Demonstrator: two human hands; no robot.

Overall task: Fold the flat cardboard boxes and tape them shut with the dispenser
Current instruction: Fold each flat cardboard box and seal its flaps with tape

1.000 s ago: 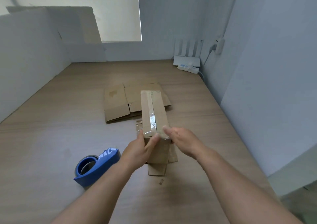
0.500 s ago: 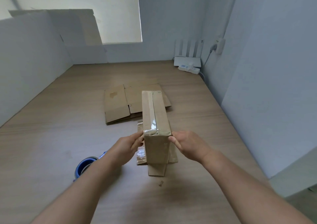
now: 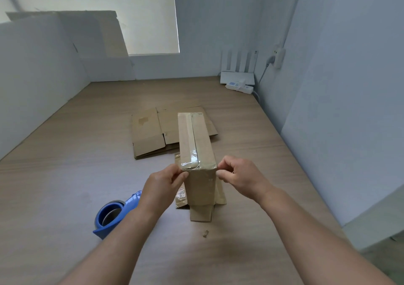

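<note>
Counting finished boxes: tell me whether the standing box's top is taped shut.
Shut: clear tape covers the top seam of the box, flaps flat.

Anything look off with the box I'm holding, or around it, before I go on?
Yes. The tape on the box seems to sit mostly left of the top seam and is wrinkled at the near edge. The bottom flaps are splayed open on the table. A small scrap lies in front of the box.

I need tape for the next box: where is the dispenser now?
Head view, lower left: the blue dispenser lies on the wooden surface, partly behind the left forearm, left of the taped box.
</note>
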